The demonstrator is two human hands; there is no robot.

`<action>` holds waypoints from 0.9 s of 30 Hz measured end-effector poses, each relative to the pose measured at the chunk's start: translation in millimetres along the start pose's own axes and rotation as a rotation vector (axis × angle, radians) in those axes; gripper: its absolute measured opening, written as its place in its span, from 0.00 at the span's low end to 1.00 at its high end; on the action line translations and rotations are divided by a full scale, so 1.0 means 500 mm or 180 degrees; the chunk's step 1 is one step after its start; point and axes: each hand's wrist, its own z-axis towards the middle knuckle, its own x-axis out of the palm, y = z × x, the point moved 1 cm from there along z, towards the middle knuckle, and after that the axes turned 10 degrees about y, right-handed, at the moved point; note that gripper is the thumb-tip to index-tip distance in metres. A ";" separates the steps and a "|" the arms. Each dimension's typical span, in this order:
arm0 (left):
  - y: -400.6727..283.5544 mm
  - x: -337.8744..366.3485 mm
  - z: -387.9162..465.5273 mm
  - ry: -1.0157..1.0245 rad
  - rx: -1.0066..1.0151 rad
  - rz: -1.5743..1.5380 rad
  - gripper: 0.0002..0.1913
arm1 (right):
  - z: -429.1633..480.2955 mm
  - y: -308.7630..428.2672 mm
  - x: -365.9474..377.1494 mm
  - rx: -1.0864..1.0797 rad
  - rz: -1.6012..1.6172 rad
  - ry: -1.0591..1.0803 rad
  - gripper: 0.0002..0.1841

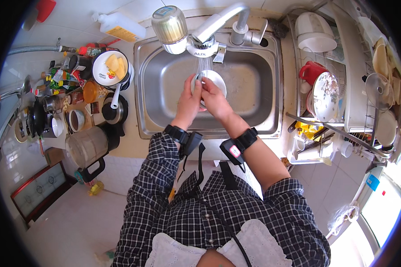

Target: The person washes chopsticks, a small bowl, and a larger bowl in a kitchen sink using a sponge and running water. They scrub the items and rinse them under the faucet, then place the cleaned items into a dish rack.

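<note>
Water runs from the faucet filter (202, 50) into the stainless steel sink (254, 76). Under the stream, my left hand (189, 100) grips a small roundish item (198, 80) whose kind I cannot make out. The fingertips of my right hand (215, 98) meet it from the other side, close to my left thumb. A white bowl or dish (217, 80) lies behind and below my hands, partly hidden by them. Both hands are over the middle of the sink.
Left of the sink, a white pan (102, 65) holds peeled yellow pieces, near a blender jug (88, 145) and several jars. A dish rack with a floral plate (325, 96) and red mug (312, 71) stands on the right. The faucet (217, 21) arches overhead.
</note>
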 end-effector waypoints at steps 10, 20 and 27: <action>-0.054 -0.098 0.019 0.0916 -0.1225 -0.0537 0.42 | -0.069 0.088 -0.069 -0.0695 -0.2459 0.1374 0.24; 0.023 -0.086 0.023 0.1218 -0.0277 -0.2466 0.26 | -0.008 0.047 -0.141 -0.0029 0.2059 0.0360 0.16; -0.002 -0.036 -0.001 0.0815 0.0663 -0.2839 0.20 | 0.031 0.056 -0.098 -0.0882 -0.0498 -0.0973 0.19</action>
